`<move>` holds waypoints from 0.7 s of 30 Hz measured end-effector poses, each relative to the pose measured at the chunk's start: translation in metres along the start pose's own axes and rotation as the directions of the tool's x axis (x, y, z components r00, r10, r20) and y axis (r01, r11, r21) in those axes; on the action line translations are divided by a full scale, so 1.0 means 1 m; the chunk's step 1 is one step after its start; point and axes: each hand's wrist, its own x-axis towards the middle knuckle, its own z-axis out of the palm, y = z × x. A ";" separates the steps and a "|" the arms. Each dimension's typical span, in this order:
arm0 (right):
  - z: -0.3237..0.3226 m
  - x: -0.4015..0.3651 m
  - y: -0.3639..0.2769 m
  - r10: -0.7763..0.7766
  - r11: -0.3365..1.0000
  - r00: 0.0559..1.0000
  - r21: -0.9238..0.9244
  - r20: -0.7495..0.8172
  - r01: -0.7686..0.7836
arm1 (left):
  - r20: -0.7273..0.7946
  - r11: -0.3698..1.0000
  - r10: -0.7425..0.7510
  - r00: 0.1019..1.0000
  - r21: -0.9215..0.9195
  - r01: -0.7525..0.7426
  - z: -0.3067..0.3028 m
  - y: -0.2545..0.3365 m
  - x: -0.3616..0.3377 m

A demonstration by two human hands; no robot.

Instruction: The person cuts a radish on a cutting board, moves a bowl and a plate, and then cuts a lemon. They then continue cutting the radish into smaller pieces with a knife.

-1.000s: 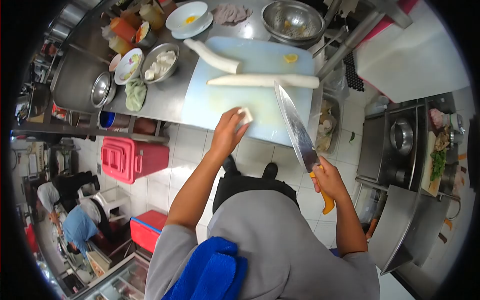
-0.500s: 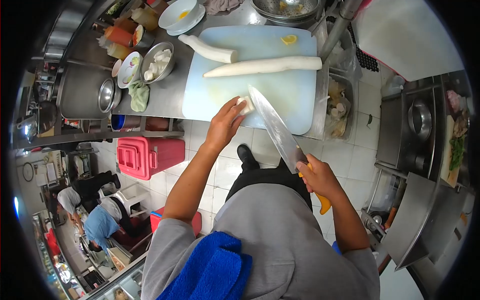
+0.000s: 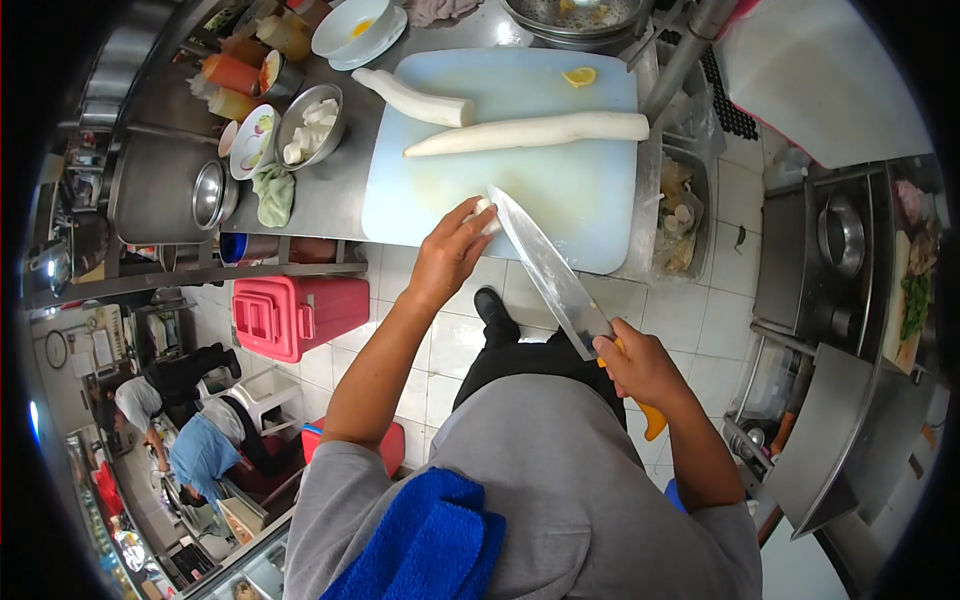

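My left hand point(image 3: 447, 257) pinches a short piece of peeled white root vegetable point(image 3: 487, 215) at the near edge of the light blue cutting board point(image 3: 580, 210). In my right hand point(image 3: 640, 365) is a large chef's knife point(image 3: 548, 270) by its yellow handle. Its blade slants up and left, the tip beside the piece near my left fingers. Farther back on the board lie a long peeled white root point(image 3: 530, 134) and a shorter, curved one point(image 3: 420, 103). A lemon wedge point(image 3: 579, 77) rests near the far right corner.
Left of the board stand a metal bowl point(image 3: 331, 147) with white chunks, a green cloth point(image 3: 273, 196) and sauce bottles point(image 3: 226, 74). A bin of scraps point(image 3: 684, 258) sits to the right. A pink cooler point(image 3: 300, 318) is on the floor; two people point(image 3: 200, 450) are at lower left.
The knife has shifted slightly left and its tip now sits closer to the piece in my left hand. My right hand has dropped a little. The roots lie as before on the board.
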 end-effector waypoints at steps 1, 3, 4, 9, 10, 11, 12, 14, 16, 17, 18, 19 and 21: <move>0.000 -0.001 -0.002 -0.001 1.000 1.000 -0.003 0.000 0.001 | 0.018 1.000 -0.021 1.000 -0.002 0.021 0.000 0.000 0.000; -0.002 -0.005 -0.008 0.005 1.000 1.000 -0.021 -0.012 -0.005 | 0.015 1.000 -0.015 1.000 0.005 0.015 0.001 -0.002 -0.001; -0.002 -0.006 -0.010 0.004 1.000 1.000 -0.024 -0.012 -0.004 | 0.013 1.000 -0.009 1.000 0.012 0.009 0.001 -0.002 -0.001; -0.001 -0.010 -0.010 -0.111 0.990 0.992 -0.099 -0.065 0.104 | 0.002 1.000 0.008 1.000 0.002 -0.008 0.001 -0.003 -0.001; 0.000 -0.010 -0.007 -0.110 0.990 0.992 -0.100 -0.064 0.103 | 0.000 1.000 0.004 1.000 -0.006 -0.004 0.002 -0.003 -0.001; 0.001 -0.009 -0.003 -0.146 0.980 0.986 -0.149 -0.082 0.133 | -0.001 1.000 0.002 1.000 -0.007 -0.002 0.001 -0.003 -0.001; 0.002 -0.009 -0.001 -0.183 0.967 0.978 -0.197 -0.099 0.161 | 0.000 1.000 0.017 1.000 -0.005 -0.017 0.001 -0.003 0.000; -0.001 -0.015 -0.014 -0.155 0.964 0.984 -0.231 -0.082 0.133 | 0.001 1.000 0.029 1.000 -0.004 -0.029 0.000 -0.004 0.001; 0.000 -0.016 -0.020 -0.126 0.959 0.990 -0.263 -0.067 0.105 | -0.008 0.998 0.064 0.998 0.003 -0.064 0.001 -0.005 0.002; 0.002 -0.017 -0.020 -0.167 0.941 0.981 -0.312 -0.097 0.129 | -0.008 0.998 0.063 0.998 0.002 -0.063 0.001 -0.005 0.002; 0.003 -0.018 -0.020 -0.208 0.921 0.970 -0.360 -0.125 0.151 | -0.009 0.998 0.064 0.998 0.002 -0.064 0.001 -0.005 0.001; 0.005 -0.019 -0.020 -0.207 0.921 0.970 -0.360 -0.125 0.150 | -0.008 0.998 0.065 0.998 0.001 -0.065 0.000 -0.005 0.001; 0.008 -0.019 -0.022 -0.221 0.893 0.964 -0.428 -0.147 0.139 | -0.002 0.999 0.047 0.999 -0.015 -0.047 0.000 -0.004 0.001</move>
